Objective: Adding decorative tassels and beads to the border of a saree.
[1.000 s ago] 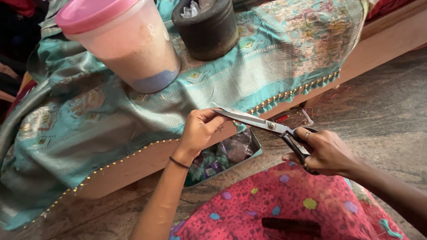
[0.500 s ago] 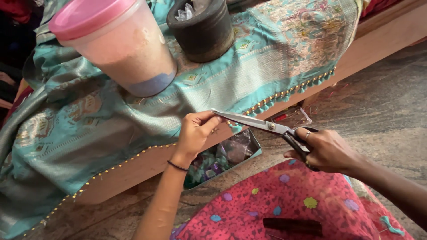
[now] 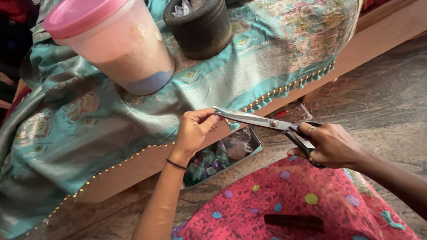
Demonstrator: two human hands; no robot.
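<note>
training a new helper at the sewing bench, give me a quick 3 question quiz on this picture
1. True or false: the right hand holds the scissors by their black handles.
2. What does the left hand pinch near the blade tips? A) the edge of the teal fabric B) the pink-lidded jar C) the dark round pot
3. Fill in: below the bench edge sits an open ___ of small coloured bits.

Key: 1 true; 2 A; 3 tray
</note>
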